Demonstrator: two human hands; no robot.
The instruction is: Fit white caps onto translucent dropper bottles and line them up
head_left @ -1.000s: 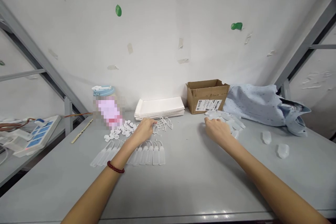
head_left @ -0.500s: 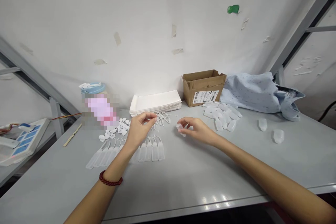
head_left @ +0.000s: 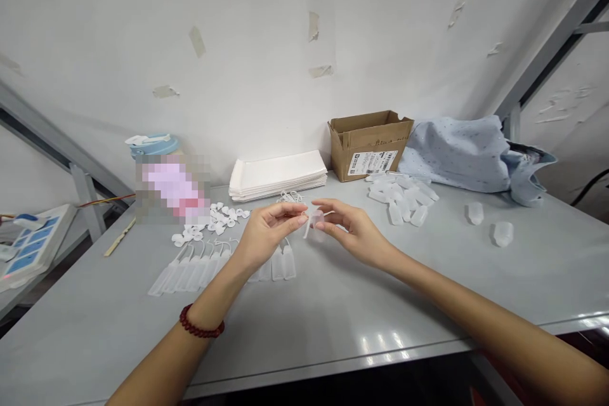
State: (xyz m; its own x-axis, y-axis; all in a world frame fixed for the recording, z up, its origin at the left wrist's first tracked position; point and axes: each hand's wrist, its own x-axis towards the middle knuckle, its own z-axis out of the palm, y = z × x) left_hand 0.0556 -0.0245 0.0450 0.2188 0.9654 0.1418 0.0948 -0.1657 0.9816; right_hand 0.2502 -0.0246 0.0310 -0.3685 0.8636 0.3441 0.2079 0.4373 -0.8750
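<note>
My left hand [head_left: 266,238] and my right hand [head_left: 354,235] meet above the middle of the grey table [head_left: 333,317]. A small clear plastic bottle [head_left: 316,220] is pinched in the right fingers. The left fingers pinch a thin white loop piece [head_left: 304,226] right against the bottle. Below the hands lies a row of finished clear bottles with loops [head_left: 214,263]. A heap of loose clear bottles [head_left: 402,196] lies to the right. White caps [head_left: 209,222] and white loop pieces [head_left: 290,196] are spread behind the left hand.
A stack of white sheets [head_left: 278,174] and an open cardboard box [head_left: 368,143] stand by the wall. Light blue cloth [head_left: 466,152] lies at the right, two stray bottles [head_left: 490,222] before it. A blurred jug [head_left: 164,177] and a power strip [head_left: 33,247] are at the left.
Both hands left the piles, the left with a loop piece, the right with a bottle, and came together over the table's middle. The camera has tilted down.
</note>
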